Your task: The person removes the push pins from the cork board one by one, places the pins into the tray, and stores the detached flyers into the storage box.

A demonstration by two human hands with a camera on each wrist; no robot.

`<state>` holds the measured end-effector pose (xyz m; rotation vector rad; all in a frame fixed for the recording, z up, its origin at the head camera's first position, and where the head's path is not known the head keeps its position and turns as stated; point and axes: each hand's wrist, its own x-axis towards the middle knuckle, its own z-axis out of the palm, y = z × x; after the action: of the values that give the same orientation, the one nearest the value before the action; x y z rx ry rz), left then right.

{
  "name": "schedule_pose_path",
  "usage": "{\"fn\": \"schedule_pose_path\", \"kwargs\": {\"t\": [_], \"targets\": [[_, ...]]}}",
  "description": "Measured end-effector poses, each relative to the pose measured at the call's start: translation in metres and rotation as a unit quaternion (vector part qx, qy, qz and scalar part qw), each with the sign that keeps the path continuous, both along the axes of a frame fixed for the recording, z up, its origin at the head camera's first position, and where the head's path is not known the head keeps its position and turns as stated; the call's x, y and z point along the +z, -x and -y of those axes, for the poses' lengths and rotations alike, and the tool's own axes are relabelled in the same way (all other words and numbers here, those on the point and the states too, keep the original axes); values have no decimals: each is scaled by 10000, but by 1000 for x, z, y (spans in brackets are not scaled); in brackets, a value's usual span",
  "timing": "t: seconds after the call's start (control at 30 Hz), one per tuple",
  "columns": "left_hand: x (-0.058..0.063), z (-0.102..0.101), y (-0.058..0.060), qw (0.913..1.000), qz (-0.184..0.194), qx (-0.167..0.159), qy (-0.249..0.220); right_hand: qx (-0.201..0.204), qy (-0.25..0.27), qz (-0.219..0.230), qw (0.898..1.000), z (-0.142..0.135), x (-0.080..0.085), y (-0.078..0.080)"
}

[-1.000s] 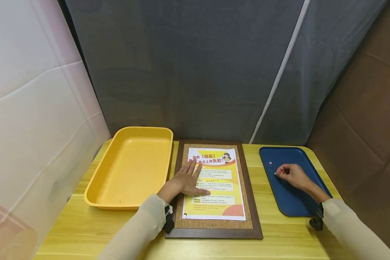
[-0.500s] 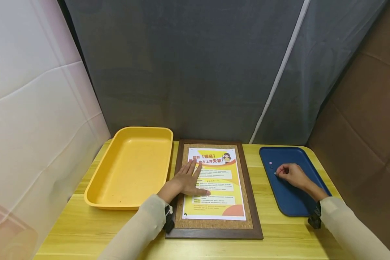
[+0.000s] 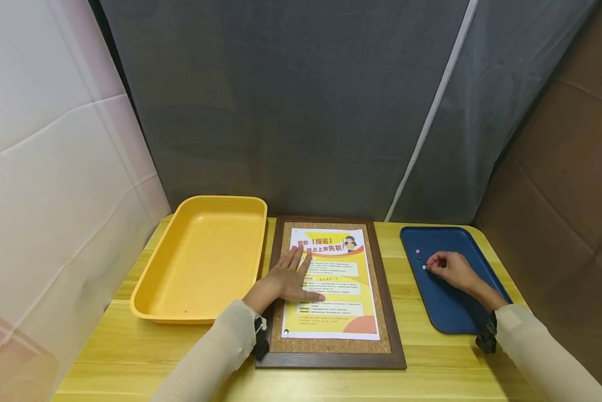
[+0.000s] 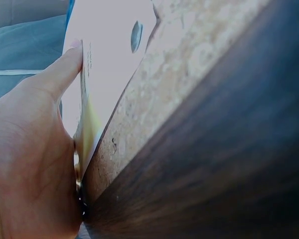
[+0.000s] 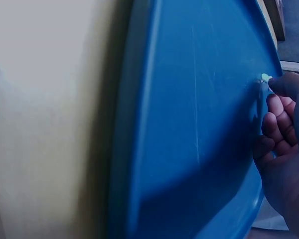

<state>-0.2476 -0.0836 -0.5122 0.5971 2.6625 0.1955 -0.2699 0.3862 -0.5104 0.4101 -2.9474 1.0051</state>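
My left hand (image 3: 288, 279) lies flat with fingers spread on a yellow-and-white printed poster (image 3: 331, 310), covering part of its left side. The poster rests on a cork board (image 3: 326, 346) with a dark wooden frame. A dark round tack (image 3: 286, 332) sits at its lower left corner, seen as an oval tack head (image 4: 136, 36) in the left wrist view. Over a blue tray (image 3: 446, 312), my right hand (image 3: 451, 271) pinches a small white thumbtack (image 5: 265, 78) at the fingertips, close to the tray's surface. The other right fingers are curled in.
On the tray, a pink tack (image 3: 417, 252) and a small dark one (image 3: 419, 258) lie just beyond the right fingertips. A deep yellow tray (image 3: 205, 257) stands left of the board. Dark grey cloth (image 3: 280, 111) closes off the wooden table's (image 3: 205, 357) back.
The right hand has shifted only slightly at the same spot on the blue tray, and the white thumbtack shows a little more at its fingertips. The left hand stays still.
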Motion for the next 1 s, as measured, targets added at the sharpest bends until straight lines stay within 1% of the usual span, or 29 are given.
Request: {"fn": "schedule_pose_path", "kwargs": {"t": [0.1,0.23,0.4,0.67,0.77,1.0], "targets": [[-2,-1,2,9999,23,9,128,4,11,-164,9999,5,3,-2],[-2,-1,2,9999,7,52,128,161,29,-380,9991,16,7,-5],[-3,-1,2,9999,-83,28,110,442,89,-466,9979,32,12,-11],[-3,-1,2,9999,16,48,91,946,221,-676,9930,56,19,-20],[-3,-1,1,10000,37,36,75,1127,287,-666,9910,65,20,-23],[1,0,-1,10000,-9,-17,-70,1396,395,-600,9876,83,21,-32]]}}
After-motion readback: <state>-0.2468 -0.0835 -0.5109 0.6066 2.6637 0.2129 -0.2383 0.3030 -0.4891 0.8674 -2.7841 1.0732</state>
